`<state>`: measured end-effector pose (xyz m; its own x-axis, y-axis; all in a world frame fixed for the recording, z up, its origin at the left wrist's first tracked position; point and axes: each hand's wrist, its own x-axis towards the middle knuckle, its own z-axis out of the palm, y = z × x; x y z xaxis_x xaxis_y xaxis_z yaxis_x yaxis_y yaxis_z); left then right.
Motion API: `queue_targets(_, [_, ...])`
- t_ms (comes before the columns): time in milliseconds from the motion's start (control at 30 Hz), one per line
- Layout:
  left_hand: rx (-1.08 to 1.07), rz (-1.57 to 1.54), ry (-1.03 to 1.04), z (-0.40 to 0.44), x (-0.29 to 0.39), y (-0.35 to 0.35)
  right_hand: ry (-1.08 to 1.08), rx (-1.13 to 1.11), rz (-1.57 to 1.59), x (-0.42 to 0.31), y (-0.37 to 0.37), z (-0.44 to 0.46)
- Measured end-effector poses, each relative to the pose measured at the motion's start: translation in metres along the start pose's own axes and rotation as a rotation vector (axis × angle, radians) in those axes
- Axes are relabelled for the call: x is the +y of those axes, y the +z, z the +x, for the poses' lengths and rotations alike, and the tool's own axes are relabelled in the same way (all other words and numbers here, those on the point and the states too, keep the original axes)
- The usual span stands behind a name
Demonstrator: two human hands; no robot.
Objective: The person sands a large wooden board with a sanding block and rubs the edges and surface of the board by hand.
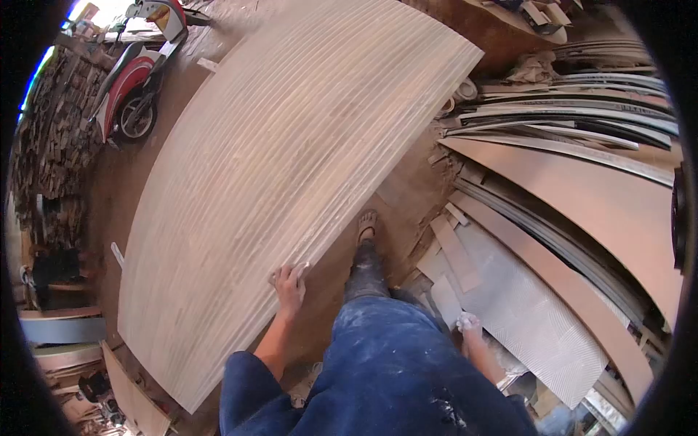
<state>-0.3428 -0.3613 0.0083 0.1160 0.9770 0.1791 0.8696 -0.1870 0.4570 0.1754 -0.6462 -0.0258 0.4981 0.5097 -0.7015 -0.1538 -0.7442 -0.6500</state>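
A large pale wooden panel (269,152) with narrow parallel grooves stretches diagonally across the view. My left hand (289,287) rests at its near edge, fingers curled down against the grooved face. Something small and light shows by those fingertips, too blurred to name. Off to the right, my right hand (471,328) hangs low beside my body, away from the panel. Its fingers are closed and covered in white, and whatever they may hold is hidden. Below it lies a white sheet with a fine line pattern (531,305).
Long boards and strips (567,109) are stacked at the right, with a broad brown board (582,203) among them. A red motorbike (131,94) stands at the upper left near piled wood scraps (54,138). My foot (367,225) is on the dusty floor near the panel's edge.
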Motion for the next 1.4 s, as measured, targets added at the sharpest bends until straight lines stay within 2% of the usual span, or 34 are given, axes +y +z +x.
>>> queue_targets(33, [-0.003,0.056,-0.028,-0.009,0.002,-0.003,0.023,0.003,0.012,0.007,-0.006,-0.001])
queue_targets(67, [0.025,0.025,0.029,0.002,0.005,0.014,0.009,0.0,0.003,0.011,-0.013,0.002])
queue_targets(133, [0.071,-0.066,0.093,0.066,0.034,0.067,-0.063,-0.067,-0.026,0.007,-0.017,0.016])
queue_targets(167, [0.172,-0.125,0.145,0.105,0.058,0.096,-0.081,-0.073,-0.038,-0.009,-0.016,0.023])
queue_targets(200, [0.202,-0.148,0.182,0.147,0.087,0.122,-0.201,-0.087,-0.183,-0.04,-0.011,0.031])
queue_targets(233, [0.068,-0.175,0.1,0.185,0.129,0.121,-0.32,-0.101,-0.33,-0.079,-0.001,0.032])
queue_targets(267, [-0.104,-0.077,0.039,0.216,0.155,0.146,-0.343,-0.074,-0.371,-0.127,0.018,0.025])
queue_targets(300, [-0.118,-0.344,0.005,0.234,0.204,0.127,-0.378,-0.077,-0.327,-0.177,0.042,0.017])
queue_targets(333, [-0.098,-0.422,0.078,0.247,0.237,0.146,-0.412,-0.081,-0.284,-0.228,0.067,0.008])
queue_targets(367, [0.014,-0.235,0.205,0.241,0.281,0.098,-0.449,-0.118,-0.154,-0.27,0.09,0.001])
queue_targets(400, [0.078,-0.353,0.268,0.234,0.307,0.102,-0.449,-0.177,0.074,-0.303,0.114,-0.004])
queue_targets(433, [0.233,-0.374,0.248,0.217,0.332,0.106,-0.439,-0.235,0.305,-0.33,0.136,-0.009])
queue_targets(500, [0.157,-0.357,0.334,0.183,0.348,0.072,-0.465,-0.5,0.65,-0.375,0.173,-0.015])
queue_targets(533, [0.098,-0.42,0.273,0.173,0.342,0.076,-0.426,-0.381,0.599,-0.378,0.186,0.003])
queue_targets(633, [0.012,-0.487,0.185,0.151,0.289,0.072,-0.439,-0.453,0.484,-0.349,0.213,0.052])
queue_targets(667, [-0.02,-0.486,0.191,0.142,0.262,0.064,-0.433,-0.271,0.466,-0.34,0.23,0.055])
queue_targets(700, [-0.028,-0.398,0.154,0.127,0.231,0.054,-0.273,-0.286,0.507,-0.332,0.236,0.058])
queue_targets(767, [-0.058,-0.244,0.076,0.084,0.162,0.048,-0.211,-0.429,0.585,-0.302,0.241,0.084])
queue_targets(800, [-0.251,-0.23,-0.094,0.062,0.134,0.027,-0.213,-0.425,0.465,-0.3,0.248,0.07])
queue_targets(833, [-0.197,-0.159,-0.108,0.033,0.099,0.025,-0.215,-0.416,0.346,-0.294,0.262,0.05])
queue_targets(900, [-0.183,0.116,0.044,-0.018,0.044,0.001,-0.249,-0.44,0.154,-0.278,0.283,0.033])
queue_targets(933, [-0.12,0.107,-0.011,-0.042,0.027,-0.009,-0.249,-0.441,0.142,-0.278,0.295,0.023])
queue_targets(1000, [-0.061,0.113,-0.132,-0.083,0.001,-0.03,-0.182,-0.583,-0.196,-0.286,0.309,-0.002])
queue_targets(1067, [-0.063,0.132,-0.234,-0.101,0.003,-0.042,-0.221,-0.688,-0.325,-0.293,0.323,-0.009])
queue_targets(1133, [0.065,0.196,-0.319,-0.101,0.014,-0.045,-0.262,-0.845,-0.445,-0.303,0.337,-0.012])
queue_targets(1167, [0.062,0.206,-0.351,-0.095,0.024,-0.039,-0.25,-0.87,-0.463,-0.31,0.343,-0.012])
queue_targets(1233, [0.15,0.12,-0.542,-0.068,0.049,-0.007,-0.357,-0.943,-0.398,-0.33,0.355,-0.013])
queue_targets(1267, [0.179,0.078,-0.516,-0.051,0.06,0.012,-0.393,-0.931,-0.386,-0.342,0.359,-0.018])
queue_targets(1300, [0.204,0.036,-0.494,-0.03,0.076,0.028,-0.47,-0.942,-0.464,-0.345,0.356,0.009])
queue_targets(1367, [0.143,-0.057,-0.509,0.021,0.111,0.056,-0.634,-0.882,-0.818,-0.386,0.362,0.008])
queue_targets(1400, [0.122,-0.076,-0.493,0.043,0.125,0.073,-0.983,-0.879,-0.918,-0.392,0.361,0.033])
